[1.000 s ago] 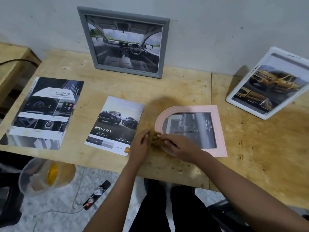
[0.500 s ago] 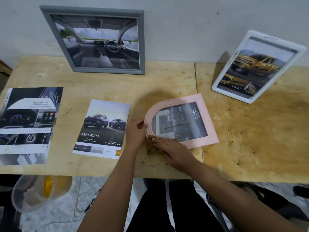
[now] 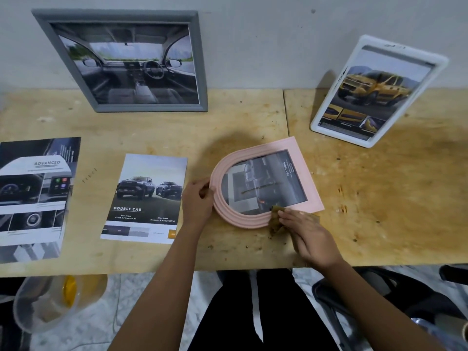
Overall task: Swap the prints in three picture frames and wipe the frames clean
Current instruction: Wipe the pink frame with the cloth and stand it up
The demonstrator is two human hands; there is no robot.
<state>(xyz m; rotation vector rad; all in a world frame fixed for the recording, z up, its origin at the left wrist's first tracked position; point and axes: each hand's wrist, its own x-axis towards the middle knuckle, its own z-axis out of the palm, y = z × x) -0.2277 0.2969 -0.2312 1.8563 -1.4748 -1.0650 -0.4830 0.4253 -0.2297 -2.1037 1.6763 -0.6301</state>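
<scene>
Bench: plywood table (image 3: 379, 198) against a pale wall; pink frame (image 3: 307, 178) lies flat on it, arched end leftward.
Grip, left hand (image 3: 197, 201): fingers and thumb curled on the arched rim, steadying it.
Grip, right hand (image 3: 307, 236): at the pink frame's near edge, fingers laid over a brown cloth (image 3: 274, 224); thumb hidden, so pinch or flat press cannot be told.
Others: grey frame (image 3: 197, 59) behind-left of the pink frame, white frame (image 3: 440, 59) behind-right; loose print (image 3: 147, 198) just left.
Method: run the cloth along the rim grooves, go light on the glazing, and brace the arch so nothing slides.
</scene>
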